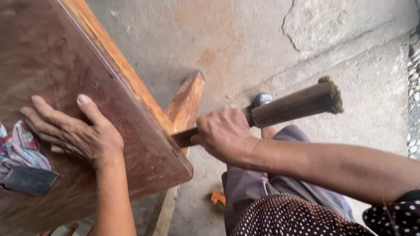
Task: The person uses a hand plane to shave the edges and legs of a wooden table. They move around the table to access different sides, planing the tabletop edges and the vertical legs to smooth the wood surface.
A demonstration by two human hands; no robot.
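Note:
My left hand [74, 131] lies flat, fingers spread, on a reddish-brown wooden tabletop [52, 57] that fills the left side. My right hand [223, 135] grips a tool with a thick dark wooden handle [297, 105] whose frayed end points up to the right. The tool's dark flat blade [183, 137] meets the edge of the tabletop near its front corner. A patterned cloth [19, 148] and a dark flat piece [28, 179] rest on the board just left of my left hand.
A slanted wooden leg [186, 102] runs below the tabletop toward the cracked concrete floor [245, 39]. A small orange object [218, 199] lies on the floor. My grey trousers [262, 183] and dotted garment [288, 218] fill the lower right. Pebbles [413, 87] line the right edge.

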